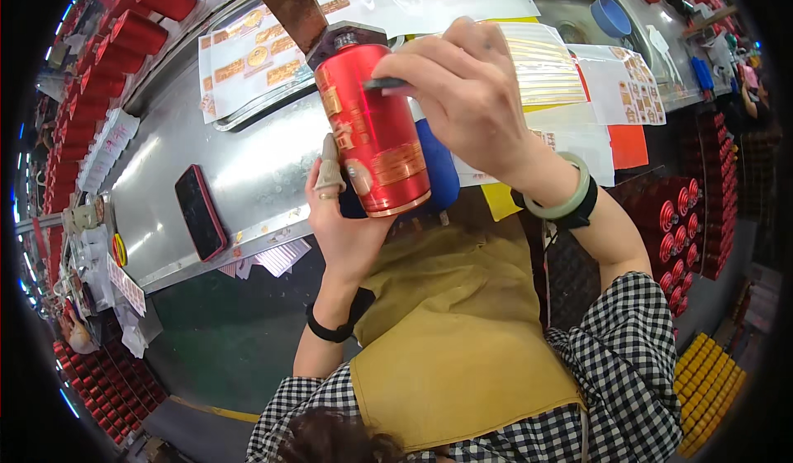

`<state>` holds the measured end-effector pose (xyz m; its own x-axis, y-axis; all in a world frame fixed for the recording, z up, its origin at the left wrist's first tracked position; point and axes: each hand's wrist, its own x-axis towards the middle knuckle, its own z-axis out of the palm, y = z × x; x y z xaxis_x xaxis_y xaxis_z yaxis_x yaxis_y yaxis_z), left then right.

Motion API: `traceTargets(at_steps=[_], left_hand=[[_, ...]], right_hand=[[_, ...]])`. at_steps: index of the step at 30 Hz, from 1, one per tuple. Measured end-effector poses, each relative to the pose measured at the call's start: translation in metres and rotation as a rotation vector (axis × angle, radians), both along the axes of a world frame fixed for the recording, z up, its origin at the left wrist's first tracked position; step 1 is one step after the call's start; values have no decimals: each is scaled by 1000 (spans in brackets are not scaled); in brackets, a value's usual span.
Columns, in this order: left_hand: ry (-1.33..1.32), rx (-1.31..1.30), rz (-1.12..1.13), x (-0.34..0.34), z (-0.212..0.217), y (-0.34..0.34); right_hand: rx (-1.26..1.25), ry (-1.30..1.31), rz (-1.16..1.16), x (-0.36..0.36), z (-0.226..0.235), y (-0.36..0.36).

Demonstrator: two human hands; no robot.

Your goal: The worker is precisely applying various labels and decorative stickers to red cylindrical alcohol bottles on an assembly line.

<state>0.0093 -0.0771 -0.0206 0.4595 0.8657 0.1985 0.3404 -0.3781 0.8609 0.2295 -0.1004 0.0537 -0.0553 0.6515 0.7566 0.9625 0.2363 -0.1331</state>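
Observation:
A shiny red bottle (376,124) with gold decals is tilted in front of me above the table's near edge. My left hand (347,223) is closed on it from the left and below, a pale finger cot (329,170) on one finger. Some of that hand's fingers are hidden behind the bottle. My right hand (467,91) pinches a small dark flat tool (385,84) against or just over the bottle's upper side; whether it touches I cannot tell. Past the bottle's neck stands a brown post with a dark metal block (355,30).
A phone (201,213) lies on the metal table (157,182) at left. Gold decal sheets (252,62) lie on a tray and farther back. Striped strips (545,62) and more decal sheets (632,87) are at right. A blue bowl (610,17) stands far right. Red bottles (681,232) fill racks.

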Motion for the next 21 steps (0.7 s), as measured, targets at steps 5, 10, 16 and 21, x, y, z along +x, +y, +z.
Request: traceTargets(at_steps=[5, 10, 16, 21], left_hand=[[-318, -332, 22, 2, 3, -4], [-68, -175, -88, -1, -7, 7], [-46, -281, -106, -8, -14, 15], [11, -159, -145, -8, -7, 14]], right_hand=[[-176, -29, 467, -45, -4, -31], [41, -98, 84, 26, 9, 49], [-17, -106, 554, -26, -18, -15], [-7, 43, 143, 15, -6, 40]])
